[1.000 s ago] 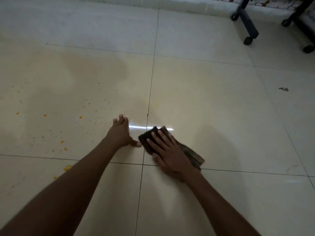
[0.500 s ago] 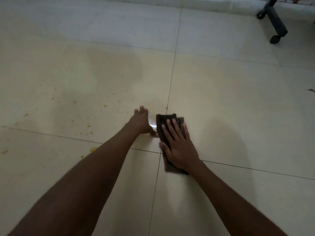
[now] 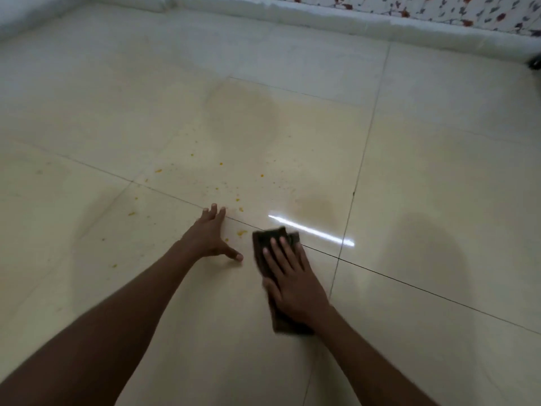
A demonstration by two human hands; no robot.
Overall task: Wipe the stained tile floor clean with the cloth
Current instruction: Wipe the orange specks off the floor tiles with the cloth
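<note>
Cloth (image 3: 263,244), dark brown and folded into a long strip, lies flat on the cream tile floor (image 3: 424,177) under the right hand (image 3: 292,285). That hand's fingers (image 3: 282,250) are straight and slightly spread, pressing down on the cloth; the fingertips stop short of its far edge, so a dark band shows beyond them. The cloth also shows along the thumb side and pokes out behind the heel of the palm. Its far corner reaches the grout line that runs diagonally across the floor.

The left hand (image 3: 212,237) rests on the floor just beside the cloth, apart from it, fingers straight and thumb stretched out toward it, holding nothing.

Orange-yellow specks (image 3: 240,233) are scattered over the tiles beyond and to the left of both hands; one larger spot lies between the left hand and the cloth's far end. A bright streak of reflected light (image 3: 310,230) runs just past the cloth. Faint brownish patches (image 3: 243,112) mark the tile farther off. A floral-patterned fabric (image 3: 439,10) shows along the far edge.
</note>
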